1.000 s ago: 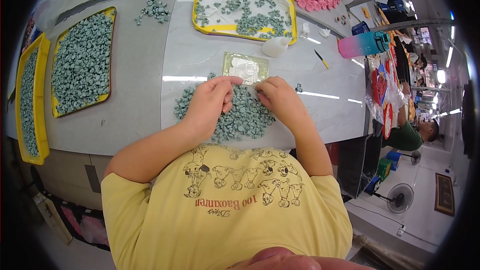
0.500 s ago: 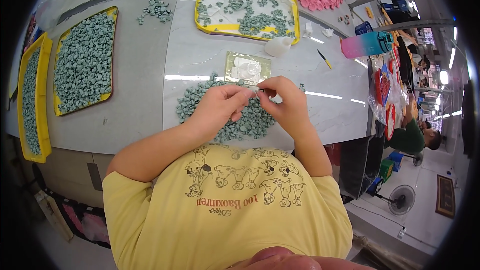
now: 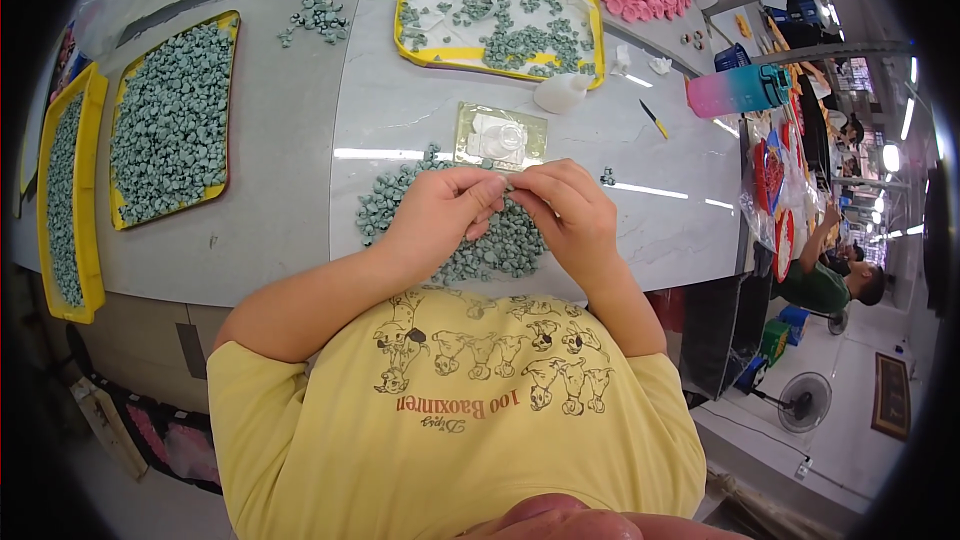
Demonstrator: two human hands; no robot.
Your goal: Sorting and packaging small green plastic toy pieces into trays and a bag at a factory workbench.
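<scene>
Bare tabletop [image 3: 300, 180] left of hands; ahead, clear packet [image 3: 500, 137] and yellow tray [image 3: 590, 30] block.

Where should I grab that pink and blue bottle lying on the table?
Grip the bottle around its middle, coming down from above. It lies on its side near the table's right edge, with its long rounded body open on top, so fingers can close across its width.

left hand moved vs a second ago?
Yes. The left hand has lifted off the pile of green pieces and drawn back toward the body, away from the clear square mould, meeting the right hand.
</scene>
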